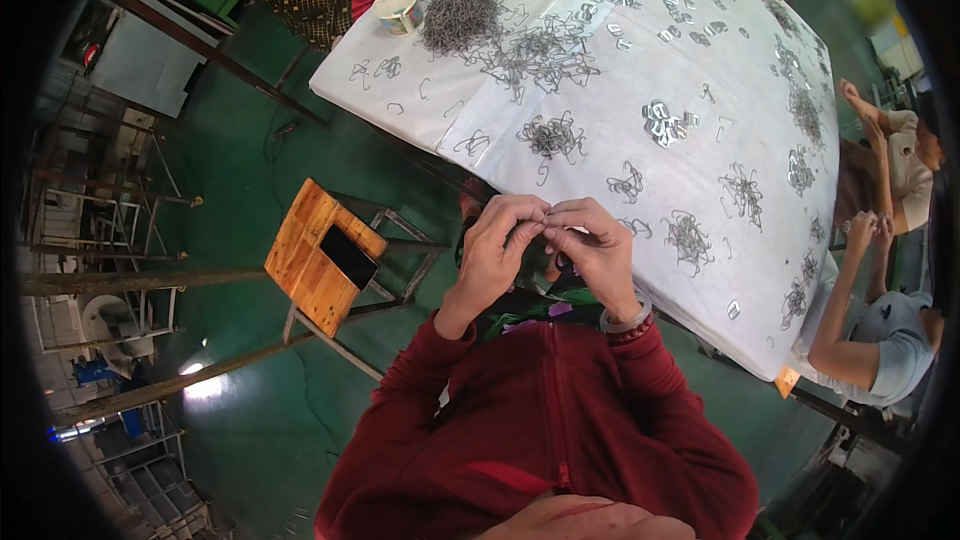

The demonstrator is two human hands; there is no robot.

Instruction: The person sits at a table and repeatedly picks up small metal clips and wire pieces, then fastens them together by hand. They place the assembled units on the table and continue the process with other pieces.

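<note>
From 10 round to 4 o'clock, a large white-covered bench (610, 120) spreads out, its near edge slanting between those hours. Well away at 11 sits the biggest heap of bent grey wire (462, 15). The left hand (497, 233) and right hand (600, 248) meet at the near edge, the centre of this clock, fingers curled toward thumbs, tips together; how firmly they close, and whether they pinch a wire, cannot be told. At 12 lies a tangled wire pile (552, 136), about equally near both hands. A smaller wire cluster (627, 183) lies at 2, nearer the right hand. Smallest, a single wire hook (543, 173) lies just beyond the hands at 12, long axis roughly 12 to 6.
</note>
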